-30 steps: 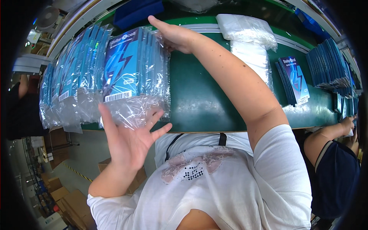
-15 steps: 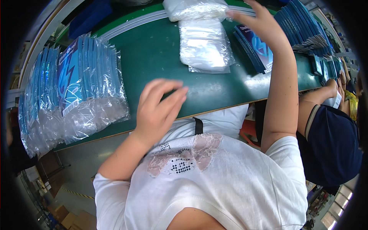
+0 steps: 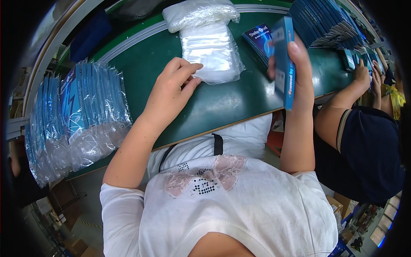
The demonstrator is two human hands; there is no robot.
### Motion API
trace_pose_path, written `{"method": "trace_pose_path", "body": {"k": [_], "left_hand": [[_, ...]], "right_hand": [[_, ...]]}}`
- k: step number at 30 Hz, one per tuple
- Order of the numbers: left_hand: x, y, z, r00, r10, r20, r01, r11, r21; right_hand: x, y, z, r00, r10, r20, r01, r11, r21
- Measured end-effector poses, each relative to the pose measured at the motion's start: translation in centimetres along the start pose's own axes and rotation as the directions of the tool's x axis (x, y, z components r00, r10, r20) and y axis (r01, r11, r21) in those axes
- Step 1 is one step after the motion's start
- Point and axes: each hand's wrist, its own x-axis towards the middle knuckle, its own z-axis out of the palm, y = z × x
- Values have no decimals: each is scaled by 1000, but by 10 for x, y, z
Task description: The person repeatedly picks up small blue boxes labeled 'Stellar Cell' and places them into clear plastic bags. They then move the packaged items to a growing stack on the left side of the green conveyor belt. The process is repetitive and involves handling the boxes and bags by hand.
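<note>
My right hand (image 3: 303, 64) grips a slim blue box (image 3: 283, 64), raised on edge above the table, thumb on one side and fingertips on the other. Just behind it lie more blue and purple boxes (image 3: 259, 40) in a small stack. My left hand (image 3: 173, 88) reaches to the near left corner of a stack of clear plastic bags (image 3: 209, 51); its index finger and thumb are at the edge, tips apart. Whether a bag is between them I cannot make out. A larger bundle of clear plastic (image 3: 201, 13) rests behind that stack.
On the green table (image 3: 158, 122), a row of blue boxes in clear bags (image 3: 81, 107) stands at left. Many unbagged blue boxes (image 3: 321, 21) are stacked at far right. A co-worker's arm (image 3: 346, 94) and dark clothing (image 3: 372, 154) are close on my right.
My right hand has come back from the far side with a blue box in it. My left hand has moved forward to the corner of the plastic bags.
</note>
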Motion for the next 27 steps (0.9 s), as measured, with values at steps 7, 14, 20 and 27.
{"method": "trace_pose_path", "body": {"k": [7,14,20,27], "left_hand": [[1,0,-6,992,-126,-2,126,991,-35],[5,5,-7,982,-183,-37,182,982,-49],[2,-4,-12,832,-549,77,518,722,-459],[-6,-1,-13,965,-192,-181,167,976,-141]], "right_hand": [[-50,17,3,821,457,341,-564,743,361],[-45,33,33,693,526,493,-685,693,223],[-37,31,29,745,537,394,-636,750,180],[-50,36,44,858,487,161,-511,842,176]]}}
